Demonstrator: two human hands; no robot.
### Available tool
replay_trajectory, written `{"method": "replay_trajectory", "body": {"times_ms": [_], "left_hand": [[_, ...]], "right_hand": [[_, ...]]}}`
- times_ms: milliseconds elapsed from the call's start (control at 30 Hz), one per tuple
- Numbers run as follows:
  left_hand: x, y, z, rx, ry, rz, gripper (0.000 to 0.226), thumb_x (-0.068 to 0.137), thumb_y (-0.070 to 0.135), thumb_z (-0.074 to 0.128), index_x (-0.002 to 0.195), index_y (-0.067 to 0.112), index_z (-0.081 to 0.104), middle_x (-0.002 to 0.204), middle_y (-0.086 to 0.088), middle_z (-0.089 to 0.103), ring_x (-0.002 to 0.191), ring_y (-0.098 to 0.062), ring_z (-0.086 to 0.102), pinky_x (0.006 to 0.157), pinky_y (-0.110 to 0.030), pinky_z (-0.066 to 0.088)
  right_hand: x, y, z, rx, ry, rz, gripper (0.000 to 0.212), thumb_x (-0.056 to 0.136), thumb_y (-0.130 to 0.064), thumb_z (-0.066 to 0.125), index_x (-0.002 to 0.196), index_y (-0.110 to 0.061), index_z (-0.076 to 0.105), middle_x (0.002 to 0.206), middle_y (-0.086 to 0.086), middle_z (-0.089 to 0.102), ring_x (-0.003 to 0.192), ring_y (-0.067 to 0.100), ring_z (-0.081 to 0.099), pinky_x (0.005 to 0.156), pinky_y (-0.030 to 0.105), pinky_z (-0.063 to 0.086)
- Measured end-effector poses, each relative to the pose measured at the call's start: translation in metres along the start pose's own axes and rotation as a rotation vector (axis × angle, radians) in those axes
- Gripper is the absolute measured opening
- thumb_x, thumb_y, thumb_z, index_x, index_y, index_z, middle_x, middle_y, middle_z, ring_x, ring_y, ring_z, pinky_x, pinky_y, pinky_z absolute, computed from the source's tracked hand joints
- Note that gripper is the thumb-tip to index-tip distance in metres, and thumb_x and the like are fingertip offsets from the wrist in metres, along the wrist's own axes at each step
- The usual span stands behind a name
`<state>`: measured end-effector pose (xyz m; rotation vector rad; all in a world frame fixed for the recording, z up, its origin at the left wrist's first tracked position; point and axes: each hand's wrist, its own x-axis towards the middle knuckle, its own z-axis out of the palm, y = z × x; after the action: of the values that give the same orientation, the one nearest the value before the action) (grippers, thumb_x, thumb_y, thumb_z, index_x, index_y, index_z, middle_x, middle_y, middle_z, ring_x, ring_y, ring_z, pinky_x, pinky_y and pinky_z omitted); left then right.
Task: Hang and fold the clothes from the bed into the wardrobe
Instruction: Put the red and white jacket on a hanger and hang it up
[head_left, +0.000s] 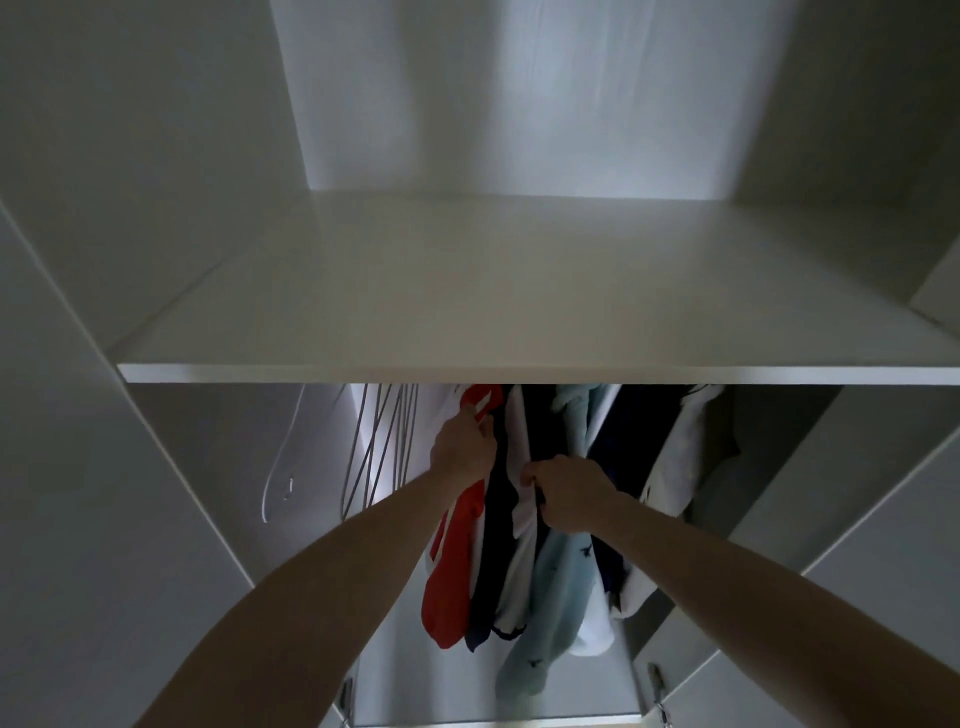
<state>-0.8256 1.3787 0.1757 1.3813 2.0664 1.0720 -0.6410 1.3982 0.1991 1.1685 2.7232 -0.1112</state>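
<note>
Both forearms reach up from the lower frame, left hand (464, 446) pinching the red garment (453, 561), right hand (569, 499) clamped on the white-edged shirt (521, 566) mid-frame under the shelf (519, 291); tugging risks slipping either off its unseen hanger

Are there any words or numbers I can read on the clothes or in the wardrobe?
None can be read.
red garment: white marks on it, but folded and too blurred to tell if they are letters.
light blue garment: small dark shapes, a pattern, not writing.
white shelf: plain, no label.
</note>
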Motion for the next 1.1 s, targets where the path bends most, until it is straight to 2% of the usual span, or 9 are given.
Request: {"method": "replay_trajectory", "body": {"times_ms": [167, 300, 400, 600, 767, 867, 933, 1033, 1100], "left_hand": [[-0.003, -0.014, 0.004, -0.013, -0.1, -0.032, 0.05, 0.106, 0.045, 0.041, 0.151, 0.024, 0.041, 0.1, -0.007, 0.072, 0.081, -0.022, 0.069, 0.073, -0.033, 0.057], [-0.019, -0.01, -0.006, -0.012, -0.121, -0.004, 0.039, 0.106, 0.05, 0.042, 0.106, 0.017, 0.063, 0.078, 0.0, 0.066, 0.067, -0.013, 0.062, 0.067, -0.032, 0.052], [-0.04, -0.02, -0.024, -0.072, -0.064, 0.004, 0.025, 0.105, 0.045, 0.048, 0.106, 0.026, 0.064, 0.079, 0.008, 0.066, 0.067, -0.012, 0.066, 0.062, -0.028, 0.055], [-0.072, -0.067, -0.069, 0.054, 0.285, -0.035, 0.024, 0.091, 0.019, 0.073, 0.112, 0.022, 0.063, 0.099, 0.012, 0.064, 0.084, -0.008, 0.064, 0.077, -0.022, 0.053], [-0.071, -0.095, -0.088, 0.161, 0.22, -0.11, 0.035, 0.093, 0.031, 0.071, 0.125, 0.021, 0.062, 0.118, 0.007, 0.067, 0.103, -0.016, 0.067, 0.09, -0.033, 0.052], [-0.065, -0.098, -0.092, 0.216, 0.151, -0.132, 0.029, 0.097, 0.038, 0.066, 0.123, 0.026, 0.065, 0.114, 0.009, 0.072, 0.1, -0.015, 0.07, 0.091, -0.033, 0.053], [-0.061, -0.1, -0.093, 0.206, 0.075, -0.167, 0.023, 0.099, 0.038, 0.063, 0.117, 0.025, 0.069, 0.108, 0.009, 0.075, 0.091, -0.011, 0.07, 0.088, -0.03, 0.055], [-0.056, -0.103, -0.096, 0.027, -0.037, -0.214, 0.01, 0.1, 0.025, 0.063, 0.107, 0.024, 0.071, 0.105, 0.004, 0.077, 0.076, -0.013, 0.073, 0.07, -0.029, 0.061], [-0.055, -0.103, -0.099, -0.138, -0.065, -0.249, 0.009, 0.102, 0.023, 0.062, 0.102, 0.025, 0.07, 0.1, 0.001, 0.077, 0.066, -0.015, 0.073, 0.05, -0.024, 0.054]], "right_hand": [[0.001, -0.001, 0.008, 0.082, 0.017, 0.022, 0.053, 0.09, -0.016, 0.054, 0.139, -0.036, 0.053, 0.125, 0.0, 0.068, 0.111, 0.025, 0.066, 0.086, 0.036, 0.057], [-0.001, -0.001, 0.012, 0.149, 0.057, 0.031, 0.047, 0.092, -0.02, 0.052, 0.136, -0.035, 0.057, 0.121, -0.002, 0.07, 0.107, 0.022, 0.066, 0.084, 0.036, 0.058], [-0.003, -0.003, 0.015, 0.228, 0.057, 0.043, 0.042, 0.091, -0.021, 0.052, 0.13, -0.035, 0.06, 0.111, -0.006, 0.071, 0.097, 0.019, 0.067, 0.077, 0.035, 0.058], [-0.009, -0.042, -0.003, 0.588, 0.356, 0.143, 0.029, 0.086, -0.012, 0.055, 0.071, -0.035, 0.048, 0.069, -0.013, 0.055, 0.058, 0.005, 0.053, 0.05, 0.019, 0.038], [0.009, -0.103, -0.017, 0.734, 0.407, -0.01, 0.018, 0.089, -0.013, 0.059, 0.088, -0.031, 0.061, 0.08, -0.017, 0.064, 0.065, -0.001, 0.06, 0.062, 0.009, 0.046], [0.036, -0.12, -0.005, 0.768, 0.286, 0.019, 0.025, 0.092, -0.012, 0.059, 0.115, -0.022, 0.064, 0.099, -0.014, 0.066, 0.082, 0.002, 0.064, 0.077, 0.016, 0.053], [0.053, -0.126, 0.0, 0.832, 0.155, 0.093, 0.027, 0.098, -0.011, 0.058, 0.124, -0.017, 0.057, 0.1, -0.009, 0.06, 0.083, 0.005, 0.062, 0.072, 0.01, 0.05], [0.071, -0.134, 0.005, 1.051, 0.016, 0.171, 0.025, 0.108, -0.003, 0.033, 0.119, -0.001, 0.056, 0.1, 0.011, 0.058, 0.088, 0.01, 0.066, 0.085, 0.008, 0.048], [0.082, -0.136, 0.005, 1.189, -0.043, 0.247, 0.028, 0.109, -0.008, 0.036, 0.121, -0.012, 0.06, 0.106, 0.005, 0.064, 0.096, -0.005, 0.065, 0.097, 0.007, 0.041]]}}
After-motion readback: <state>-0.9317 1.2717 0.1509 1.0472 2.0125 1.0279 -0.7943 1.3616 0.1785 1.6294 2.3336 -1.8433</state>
